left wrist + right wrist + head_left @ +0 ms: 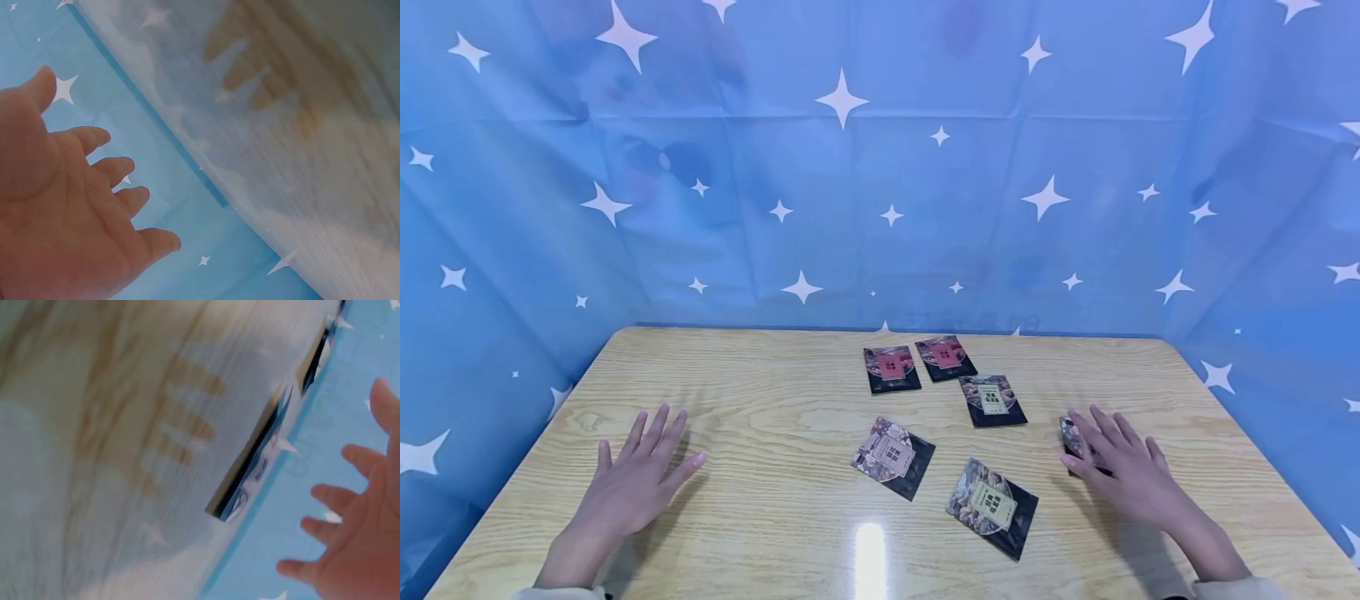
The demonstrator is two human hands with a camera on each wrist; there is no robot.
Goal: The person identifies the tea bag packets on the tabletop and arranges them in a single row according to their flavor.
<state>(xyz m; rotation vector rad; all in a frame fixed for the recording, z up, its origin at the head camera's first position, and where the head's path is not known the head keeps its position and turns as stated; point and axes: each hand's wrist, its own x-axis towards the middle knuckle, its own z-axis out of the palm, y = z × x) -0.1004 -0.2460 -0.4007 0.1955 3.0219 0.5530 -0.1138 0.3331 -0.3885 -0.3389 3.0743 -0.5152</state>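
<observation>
My left hand (632,479) hovers over the left side of the table, fingers spread and nothing held. In the left wrist view its palm (75,212) faces the tabletop. On the right, my other hand (1123,471) hovers, fingers apart, above a small dark sachet (1070,435) that it partly hides. The right wrist view shows a gap between that sachet (253,465) and the right hand (356,531). More flat sachets lie mid-table: two with red labels (891,369) at the back, a pale green one (992,400), a pinkish one (893,458) and another green one (992,507) nearer the front.
The light wood table (760,467) reflects a bright strip of light at its front. A blue cloth (880,167) with white stars hangs behind the table and along both sides.
</observation>
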